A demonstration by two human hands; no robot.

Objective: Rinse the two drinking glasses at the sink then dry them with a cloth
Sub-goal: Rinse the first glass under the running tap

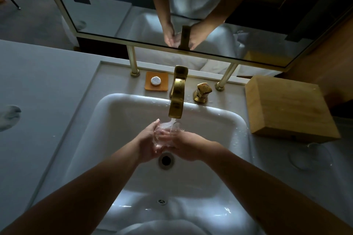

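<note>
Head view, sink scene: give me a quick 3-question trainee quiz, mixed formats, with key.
1. True or false: water is running from the gold faucet onto the drinking glass.
2. Multiple choice: what sits on the orange soap dish? A) a sponge B) a small round white item C) a toothbrush
3. Fill in: the left hand and right hand hold the glass above the sink's ____.

Key: 1 true; 2 B; 3 drain. A second glass appears to stand on the counter to the right, by the wooden box.
</note>
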